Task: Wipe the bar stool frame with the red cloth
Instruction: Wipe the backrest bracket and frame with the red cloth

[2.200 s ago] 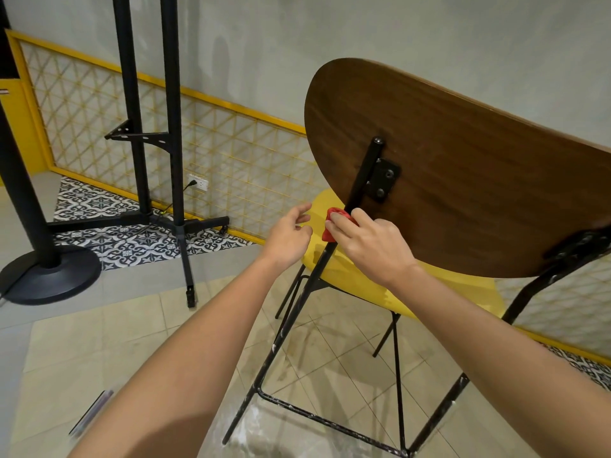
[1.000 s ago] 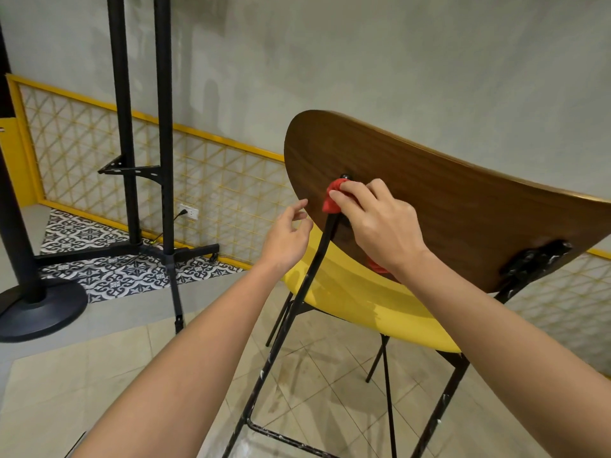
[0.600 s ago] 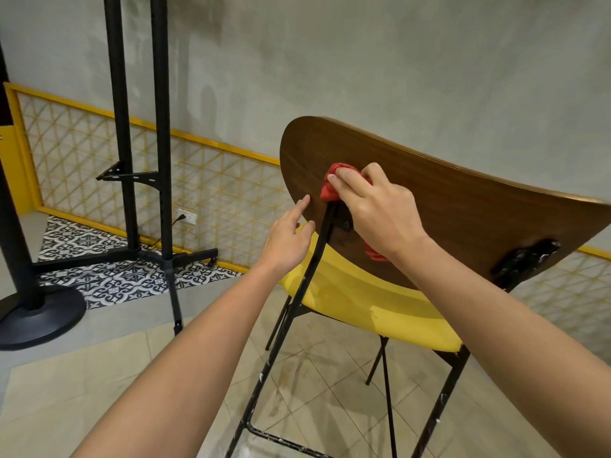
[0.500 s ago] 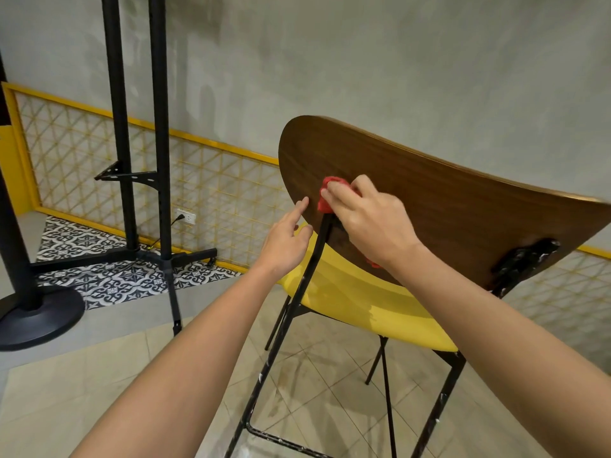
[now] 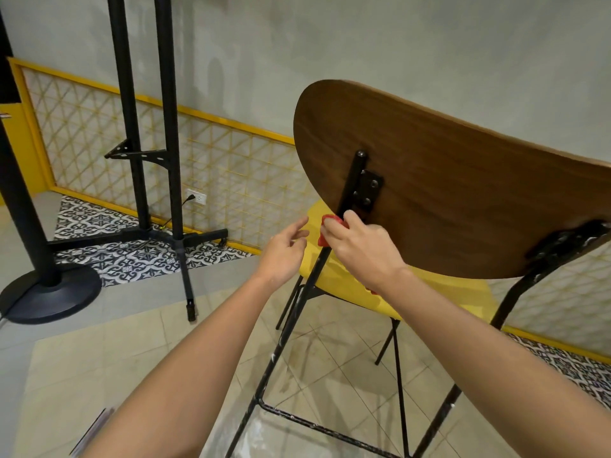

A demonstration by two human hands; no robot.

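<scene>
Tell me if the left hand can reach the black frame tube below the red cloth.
Probably yes: the left hand hovers open beside the frame tube below the red cloth, nothing between.

Tiled floor point(image 5: 99, 358) carries the bar stool frame point(image 5: 299, 305), 1 round black pole base point(image 5: 49, 292) at left, and 1 black stand point(image 5: 185, 239) partly on patterned tiles point(image 5: 132, 259).

cloth point(image 5: 331, 221) in right hand point(image 5: 362, 251): red | frame point(image 5: 300, 309): black | seat point(image 5: 472, 292): yellow | backrest point(image 5: 463, 200) above hands: brown woodgrain | tiles point(image 5: 132, 256) beyond left hand point(image 5: 284, 256): black-white ornament
</scene>
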